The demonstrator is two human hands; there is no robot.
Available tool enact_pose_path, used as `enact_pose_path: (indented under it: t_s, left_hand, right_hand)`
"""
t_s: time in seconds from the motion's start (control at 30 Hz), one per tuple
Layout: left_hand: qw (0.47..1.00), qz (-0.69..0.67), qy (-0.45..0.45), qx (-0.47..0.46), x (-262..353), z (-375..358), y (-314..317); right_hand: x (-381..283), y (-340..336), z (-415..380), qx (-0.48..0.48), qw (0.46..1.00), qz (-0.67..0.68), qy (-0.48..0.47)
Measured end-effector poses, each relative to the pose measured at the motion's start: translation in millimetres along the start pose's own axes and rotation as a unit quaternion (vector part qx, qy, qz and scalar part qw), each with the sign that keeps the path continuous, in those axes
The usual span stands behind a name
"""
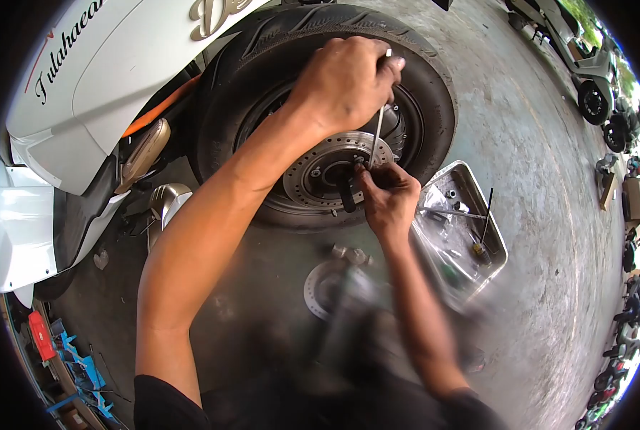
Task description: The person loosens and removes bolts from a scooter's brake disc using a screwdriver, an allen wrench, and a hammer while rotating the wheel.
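Gripped in my left hand [352,82] is the upper part of a thin silver hex key [378,129], its shaft running down to the hub. My right hand [393,193] pinches around the lower end, close to the bolts; its fingertips partly hide what they touch there. Behind both hands is a perforated brake disc [298,179], mounted on a wheel with a thick black tyre [438,107]. A dark stub [345,192] sticks out from the hub's centre.
White scooter bodywork [83,122] takes up the upper left. Right of the wheel, a metal tray [505,244] holds tools and small parts. Another disc [313,288] lies on the floor, near a small metal part [352,254]. Scooters [594,89] line the far right.
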State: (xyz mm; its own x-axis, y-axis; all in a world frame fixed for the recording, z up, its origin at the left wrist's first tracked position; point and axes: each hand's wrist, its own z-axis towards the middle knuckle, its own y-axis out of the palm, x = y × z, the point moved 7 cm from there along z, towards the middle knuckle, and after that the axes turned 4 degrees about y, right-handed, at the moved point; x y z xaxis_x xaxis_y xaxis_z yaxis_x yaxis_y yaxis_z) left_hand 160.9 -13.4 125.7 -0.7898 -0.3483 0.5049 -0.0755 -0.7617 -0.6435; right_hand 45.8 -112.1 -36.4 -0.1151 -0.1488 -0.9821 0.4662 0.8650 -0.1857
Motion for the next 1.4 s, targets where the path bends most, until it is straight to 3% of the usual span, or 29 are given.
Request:
enact_pose_path:
  t_s: [0.1, 0.17, 0.23, 0.3, 0.37, 0.43, 0.57, 0.73, 0.77, 0.93, 1.0, 1.17, 1.3, 1.4]
  left_hand:
    - [0.997, -0.033, -0.065, 0.01, -8.5, -12.0, -7.0]
    - [1.0, 0.017, -0.011, 0.017, -3.2, -5.3, 0.9]
    - [0.999, 0.0, 0.011, -0.037, 21.6, 4.4, 25.1]
    - [0.997, 0.062, 0.029, -0.046, 41.0, 9.0, 47.9]
    - [0.997, 0.052, 0.012, -0.057, 32.3, 11.1, 51.2]
    - [1.0, -0.004, -0.005, 0.014, 9.5, 14.5, 41.5]
    - [0.998, -0.062, -0.032, 0.0, -7.1, 0.0, 13.5]
    - [1.0, -0.023, -0.009, -0.011, 7.0, 7.7, 33.6]
    - [0.999, 0.041, -0.003, 0.034, 10.4, 9.2, 38.3]
    - [0.999, -0.026, -0.01, 0.043, -1.0, -3.0, 27.0]
    - [0.998, -0.017, 0.012, 0.053, -0.6, -5.0, 20.7]
    - [0.998, 0.021, 0.029, 0.06, -4.4, -18.4, 0.3]
    - [0.993, -0.05, -0.049, 0.098, -16.2, -54.2, -26.7]
    - [0.963, -0.128, -0.194, 0.138, -42.6, -122.7, -42.8]
  right_hand:
    - [-8.9, -0.6, -0.9, 0.012, 0.998, -0.028, -0.046]
    - [-5.0, 1.0, -3.5, 0.021, 0.999, 0.024, -0.007]
    - [-3.0, 4.1, -7.9, 0.034, 0.999, 0.02, -0.01]
    - [-3.8, 3.3, -8.4, 0.046, 0.999, 0.018, -0.013]
    - [2.9, 1.1, -7.0, 0.041, 0.998, 0.028, 0.049]
    - [2.6, -0.1, -6.4, 0.042, 0.997, 0.036, 0.054]
    - [-6.2, -1.9, -0.6, 0.005, 1.0, -0.006, -0.012]
    - [-8.6, 1.7, -0.4, -0.009, 0.999, -0.031, 0.013]
    - [-5.1, 1.4, -0.7, 0.0, 0.999, -0.022, 0.025]
    - [-3.0, -0.6, 0.7, -0.002, 0.999, -0.01, 0.045]
    - [-3.7, 2.5, 2.7, -0.019, 1.0, -0.014, -0.001]
    - [-8.5, -0.1, 5.0, -0.045, 0.996, -0.071, -0.017]
    - [-24.9, -0.9, 1.7, -0.036, 0.989, -0.084, -0.112]
    - [-31.2, -0.6, 2.3, -0.054, 0.969, -0.139, -0.198]
